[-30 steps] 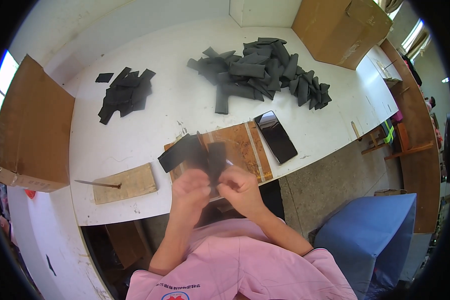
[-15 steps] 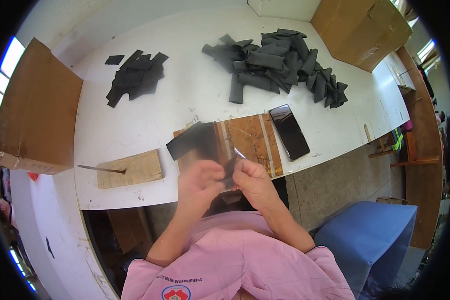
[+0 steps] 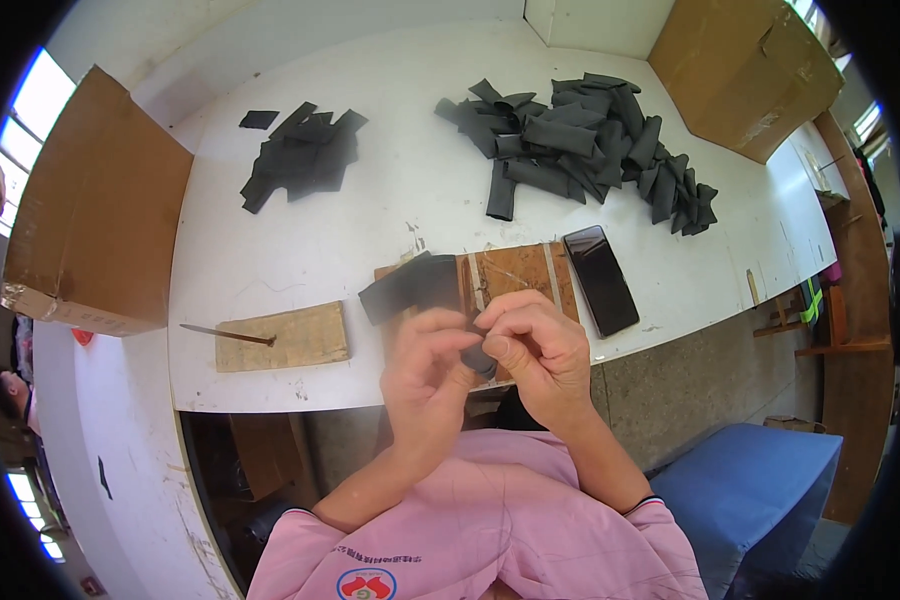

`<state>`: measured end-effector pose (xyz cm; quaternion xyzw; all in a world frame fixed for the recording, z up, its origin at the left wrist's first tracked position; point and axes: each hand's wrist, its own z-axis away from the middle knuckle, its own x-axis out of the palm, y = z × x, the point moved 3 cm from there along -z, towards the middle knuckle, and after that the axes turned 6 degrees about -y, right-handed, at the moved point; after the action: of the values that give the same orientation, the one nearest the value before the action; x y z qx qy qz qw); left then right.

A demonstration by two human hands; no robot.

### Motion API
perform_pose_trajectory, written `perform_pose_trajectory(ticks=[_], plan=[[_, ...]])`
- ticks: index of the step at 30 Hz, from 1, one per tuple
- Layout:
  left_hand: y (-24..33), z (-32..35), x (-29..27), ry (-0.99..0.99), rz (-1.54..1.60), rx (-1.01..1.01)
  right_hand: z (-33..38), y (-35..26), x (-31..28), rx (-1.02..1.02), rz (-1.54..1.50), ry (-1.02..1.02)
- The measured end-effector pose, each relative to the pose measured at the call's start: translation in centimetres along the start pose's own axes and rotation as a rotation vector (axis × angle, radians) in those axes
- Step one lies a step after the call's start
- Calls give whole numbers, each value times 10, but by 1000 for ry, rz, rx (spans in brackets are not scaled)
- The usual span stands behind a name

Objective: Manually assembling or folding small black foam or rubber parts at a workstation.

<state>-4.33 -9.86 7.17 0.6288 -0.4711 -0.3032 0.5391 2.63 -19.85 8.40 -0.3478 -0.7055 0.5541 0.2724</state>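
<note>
A small dark grey fabric piece (image 3: 480, 362), folded and mostly covered by fingers, is held up between my hands over the front edge of the table. My right hand (image 3: 545, 355) pinches it between thumb and fingertips. Curled against its other side is my left hand (image 3: 425, 385), slightly blurred, with its thumb and fingers closed on the piece. Just beyond them, flat dark fabric pieces (image 3: 410, 287) lie across the left part of a brown board (image 3: 515, 270) with pale strips. A thin pale tool seen earlier by the right hand is not distinguishable now.
Flat dark pieces (image 3: 305, 160) are heaped at far left, and a larger pile of tube-like dark pieces (image 3: 570, 135) at far right. A phone (image 3: 600, 280) lies beside the board. A wooden block (image 3: 315, 335) bears a pointed metal spike. Cardboard boxes (image 3: 100, 210) flank the table.
Both hands have shifted slightly right in the picture with the fabric piece. The right fingers have moved up over it, and the pale tool tip has gone from sight. The whole view has shifted a little.
</note>
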Motion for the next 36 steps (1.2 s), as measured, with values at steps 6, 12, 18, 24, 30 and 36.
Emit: perform_pose_trajectory(ticks=[6,12,18,24,30,36], plan=[[26,-34,-14,-144,672,-229,-37,-23,-4,33,-93,-52],[34,-62,-8,-378,1464,-459,-66,-14,-6,261,-350,-210],[-30,-50,-17,-19,1157,-719,-44,54,-5,475,-678,-159],[-24,-64,-21,27,1780,-676,-77,21,0,356,-335,-339],[-58,-45,-28,-121,1060,-696,-38,74,-6,458,-657,-192],[-8,-65,-29,-270,-174,158,-36,64,-19,276,-20,-35]])
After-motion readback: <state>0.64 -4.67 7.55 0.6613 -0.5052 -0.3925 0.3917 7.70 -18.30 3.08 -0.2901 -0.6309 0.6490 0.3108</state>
